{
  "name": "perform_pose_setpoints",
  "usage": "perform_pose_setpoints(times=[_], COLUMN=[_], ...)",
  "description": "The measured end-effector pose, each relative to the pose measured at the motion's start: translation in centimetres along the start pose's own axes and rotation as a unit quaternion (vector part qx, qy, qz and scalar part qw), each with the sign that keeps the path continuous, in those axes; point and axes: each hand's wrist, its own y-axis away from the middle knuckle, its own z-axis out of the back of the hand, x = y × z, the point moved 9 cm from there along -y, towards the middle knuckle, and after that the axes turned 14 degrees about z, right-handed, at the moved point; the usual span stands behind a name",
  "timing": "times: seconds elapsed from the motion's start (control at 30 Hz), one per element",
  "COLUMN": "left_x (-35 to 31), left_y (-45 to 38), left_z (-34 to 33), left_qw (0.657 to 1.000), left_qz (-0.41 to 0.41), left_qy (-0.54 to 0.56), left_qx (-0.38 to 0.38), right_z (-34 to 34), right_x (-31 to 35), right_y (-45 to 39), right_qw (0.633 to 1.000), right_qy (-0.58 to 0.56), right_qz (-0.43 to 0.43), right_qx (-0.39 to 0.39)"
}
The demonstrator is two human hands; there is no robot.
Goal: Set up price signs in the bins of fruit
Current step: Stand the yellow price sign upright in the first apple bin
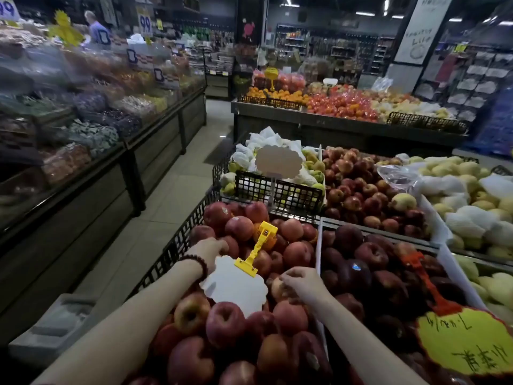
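Note:
A white scalloped price sign [236, 287] on a yellow clip holder [256, 250] lies flat on the red apples [222, 323] in the near bin. My left hand [209, 250], with a bead bracelet on the wrist, rests on the apples at the sign's upper left edge. My right hand [301, 282] is closed around an apple [277, 287] just right of the sign. A yellow sign with handwriting [469, 343] on a red clip holder [424, 276] lies over the dark apples in the bin to the right. A blank sign [277, 161] stands upright in the pear bin behind.
Black mesh crate walls [177, 245] edge the apple bin on the left. A white divider [319, 245] separates the two apple bins. Tiled aisle floor [166, 212] runs along the left, with display counters beyond. Farther bins hold more apples, pears and oranges. A person stands far back left.

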Motion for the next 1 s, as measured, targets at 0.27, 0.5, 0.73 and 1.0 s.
perform_pose_setpoints(times=[0.27, 0.5, 0.73, 1.0], left_x=[1.1, -0.3, -1.7, -5.4], left_y=[0.0, -0.3, -2.4, -4.0], left_z=[-7.1, -0.6, 13.4, 21.3], left_qw=[0.935, 0.957, 0.885, 0.856], left_qz=[-0.207, -0.275, -0.181, -0.168], left_qy=[-0.276, -0.032, 0.394, 0.487], left_qx=[0.081, -0.087, -0.171, -0.048], right_z=[-1.0, 0.2, 5.7, 2.8], right_x=[-1.8, -0.5, 2.0, 6.9], right_y=[-0.5, -0.9, -2.7, -3.8], right_qw=[0.998, 0.997, 0.968, 0.986], right_qy=[-0.036, -0.017, -0.058, -0.073], right_qz=[-0.052, -0.015, 0.081, 0.144], right_qx=[-0.025, -0.071, -0.232, 0.043])
